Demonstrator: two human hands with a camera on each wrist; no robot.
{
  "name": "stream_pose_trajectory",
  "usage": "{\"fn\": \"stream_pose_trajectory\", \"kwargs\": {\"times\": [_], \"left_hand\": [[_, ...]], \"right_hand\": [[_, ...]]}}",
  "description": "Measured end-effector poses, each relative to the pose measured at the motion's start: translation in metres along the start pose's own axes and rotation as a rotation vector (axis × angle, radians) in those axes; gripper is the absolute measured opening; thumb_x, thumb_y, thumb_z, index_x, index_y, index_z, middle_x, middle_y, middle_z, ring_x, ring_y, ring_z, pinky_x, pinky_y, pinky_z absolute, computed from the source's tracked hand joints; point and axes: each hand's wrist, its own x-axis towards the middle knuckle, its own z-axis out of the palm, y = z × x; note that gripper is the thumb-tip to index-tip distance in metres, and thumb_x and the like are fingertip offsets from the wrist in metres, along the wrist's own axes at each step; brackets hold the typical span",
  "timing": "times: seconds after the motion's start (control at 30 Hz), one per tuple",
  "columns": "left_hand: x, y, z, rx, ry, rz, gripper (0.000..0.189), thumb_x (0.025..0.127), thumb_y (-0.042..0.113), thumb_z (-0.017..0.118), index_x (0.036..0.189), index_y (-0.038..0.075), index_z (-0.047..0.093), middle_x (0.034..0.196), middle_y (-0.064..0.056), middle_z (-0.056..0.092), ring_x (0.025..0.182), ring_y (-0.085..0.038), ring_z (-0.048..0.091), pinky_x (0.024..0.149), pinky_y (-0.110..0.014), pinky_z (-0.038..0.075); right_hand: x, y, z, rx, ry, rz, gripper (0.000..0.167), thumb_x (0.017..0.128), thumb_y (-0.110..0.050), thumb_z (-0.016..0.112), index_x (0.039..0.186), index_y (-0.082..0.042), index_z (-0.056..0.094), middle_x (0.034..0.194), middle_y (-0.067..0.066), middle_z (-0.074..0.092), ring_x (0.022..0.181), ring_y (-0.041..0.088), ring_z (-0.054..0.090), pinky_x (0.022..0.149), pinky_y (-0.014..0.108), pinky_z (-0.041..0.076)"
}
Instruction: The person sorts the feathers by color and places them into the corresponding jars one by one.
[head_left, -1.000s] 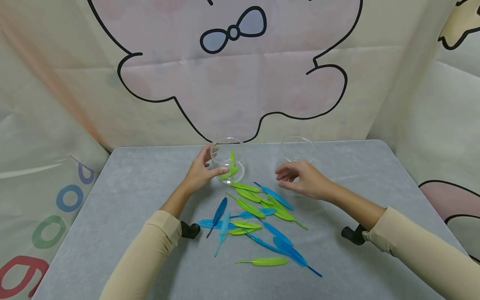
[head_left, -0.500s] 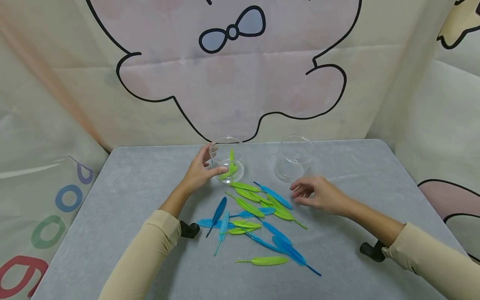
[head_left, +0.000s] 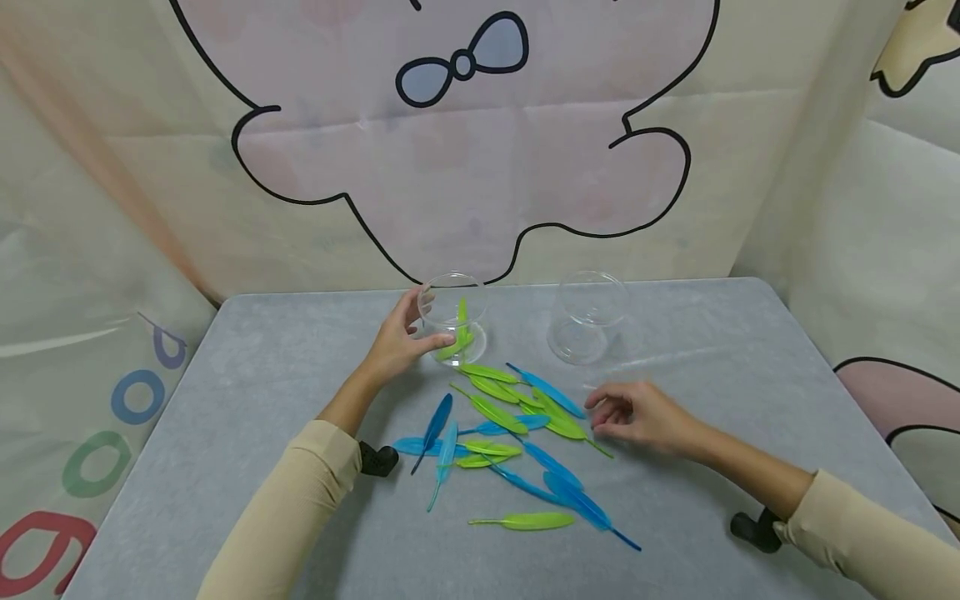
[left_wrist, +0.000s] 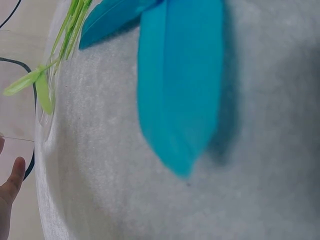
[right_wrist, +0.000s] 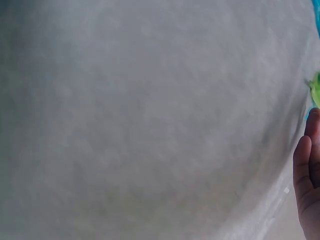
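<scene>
1. Largest were the printed sheets (head_left: 450, 167) behind and beside the worktop. The left one bore letter-like shapes: a red shape (head_left: 52, 521), a green ring (head_left: 70, 467), a blue ring (head_left: 117, 397) and a purple shape (head_left: 161, 346). No word could be made out.
2. The grey-covered worktop (head_left: 300, 350) carried the cups and the feathers.
3. The person's hands were at different jobs. The left hand (head_left: 397, 342), left of centre towards the far edge, held the left cup with thumb and fingers round its side. The right hand (head_left: 637, 417), right of centre, was loosely curled, with a narrow gap between thumb and fingers and nothing seen in it. The step in hand looked like a pick-up not yet made, the left cup steadied.
4. Both clear cups were upright near the far edge: the left cup (head_left: 477, 329) with green feathers inside, the right cup (head_left: 585, 321) with none visible.
5. Loose green feathers (head_left: 495, 414) and blue feathers (head_left: 577, 500) lay overlapping mid-worktop; a lone green feather (head_left: 536, 522) lay towards the near edge. The right fingertips were close to the pile; touching could not be told. The next move seemed to call for a fine pinch on one feather, leaving its neighbours undisturbed.
6. No brand or label was readable on either cup.
</scene>
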Motion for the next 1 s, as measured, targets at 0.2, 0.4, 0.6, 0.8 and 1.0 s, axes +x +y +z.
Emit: {"fn": "stream_pose_trajectory", "kwargs": {"times": [0.2, 0.4, 0.6, 0.8, 1.0], "left_hand": [[0.0, -0.002, 0.0, 0.004, 0.003, 0.0, 0.093, 0.086, 0.024, 0.08, 0.158, 0.014, 0.022, 0.156, -0.012, 0.037, 0.144, -0.031, 0.035, 0.114, -0.053, 0.031], [0.0, -0.003, 0.001, 0.002, 0.005, 0.003, 0.092, 0.086, 0.025, 0.081, 0.157, 0.015, 0.024, 0.155, -0.012, 0.039, 0.144, -0.031, 0.035, 0.114, -0.054, 0.031], [0.0, -0.003, 0.002, -0.001, 0.008, 0.014, 0.09, 0.086, 0.023, 0.08, 0.157, 0.016, 0.025, 0.155, -0.012, 0.039, 0.144, -0.031, 0.035, 0.113, -0.055, 0.031], [-0.002, -0.001, 0.003, -0.006, 0.013, 0.018, 0.089, 0.086, 0.022, 0.081, 0.156, 0.015, 0.027, 0.156, -0.012, 0.038, 0.144, -0.031, 0.035, 0.113, -0.056, 0.03], [-0.002, -0.002, 0.003, -0.015, 0.014, 0.024, 0.088, 0.086, 0.02, 0.08, 0.156, 0.016, 0.027, 0.156, -0.013, 0.038, 0.144, -0.031, 0.035, 0.113, -0.057, 0.03]], "right_hand": [[-0.002, 0.002, 0.008, -0.006, -0.011, -0.034, 0.028, 0.083, -0.01, 0.081, 0.106, -0.002, 0.068, 0.085, -0.002, 0.071, 0.072, 0.006, 0.064, 0.066, 0.026, 0.057], [-0.002, 0.0, 0.012, -0.086, -0.006, -0.056, 0.033, 0.08, -0.01, 0.084, 0.108, -0.003, 0.068, 0.085, -0.005, 0.069, 0.072, 0.002, 0.062, 0.066, 0.025, 0.057], [-0.001, -0.002, 0.012, -0.11, -0.015, -0.044, 0.031, 0.081, -0.002, 0.081, 0.109, -0.002, 0.068, 0.085, -0.003, 0.069, 0.072, 0.003, 0.062, 0.066, 0.026, 0.057], [0.0, 0.0, 0.011, -0.108, -0.018, -0.036, 0.029, 0.082, 0.001, 0.078, 0.11, -0.002, 0.068, 0.085, -0.002, 0.071, 0.073, 0.003, 0.064, 0.066, 0.026, 0.057], [0.0, 0.002, 0.012, -0.121, -0.006, -0.065, 0.028, 0.082, 0.004, 0.076, 0.108, -0.003, 0.068, 0.084, -0.007, 0.07, 0.072, 0.002, 0.063, 0.066, 0.026, 0.057]]}}
